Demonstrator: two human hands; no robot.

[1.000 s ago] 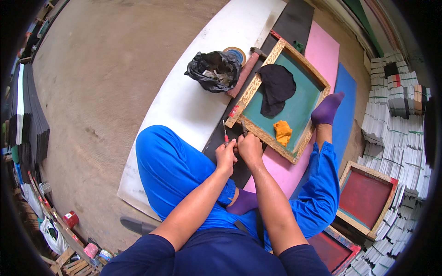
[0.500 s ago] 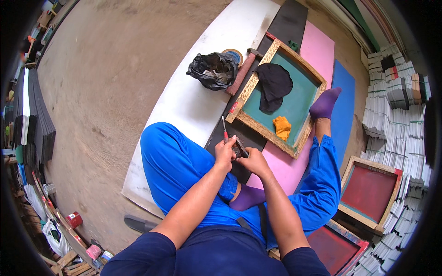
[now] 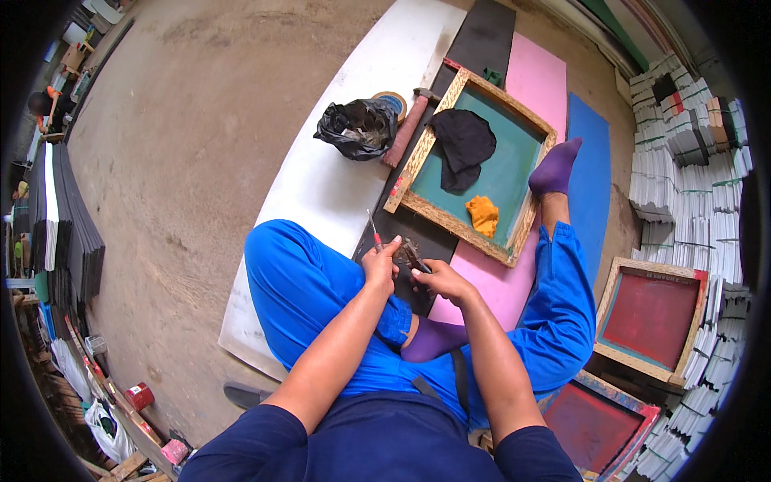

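Observation:
My left hand [image 3: 380, 267] is closed around a slim screwdriver [image 3: 376, 234] with a red handle, its thin metal shaft pointing up and away from me. In my right hand [image 3: 444, 281] is a dark, worn metal tool [image 3: 413, 255], gripped at its near end; its exact kind is too small to make out. The tool's far part stands a small gap from my left fingers. Both hands hover over a black mat strip [image 3: 424, 227] between my legs. Just beyond lies a wooden screen frame [image 3: 448, 221] with green mesh, carrying a black cloth [image 3: 464, 145] and a yellow-orange cloth [image 3: 483, 215].
Left of the frame, a hammer [image 3: 408, 132] with a wrapped handle lies beside a black plastic bag [image 3: 353, 145] and a tape roll [image 3: 391, 103]. Two red-mesh frames [image 3: 652, 317] are at right, near stacked white bundles [image 3: 671, 193]. Dark sheets [image 3: 76, 217] stand at left.
My hands have drawn slightly apart, and the dark tool now shows more clearly between them. The screwdriver has tilted further left. The whole view has shifted a little.

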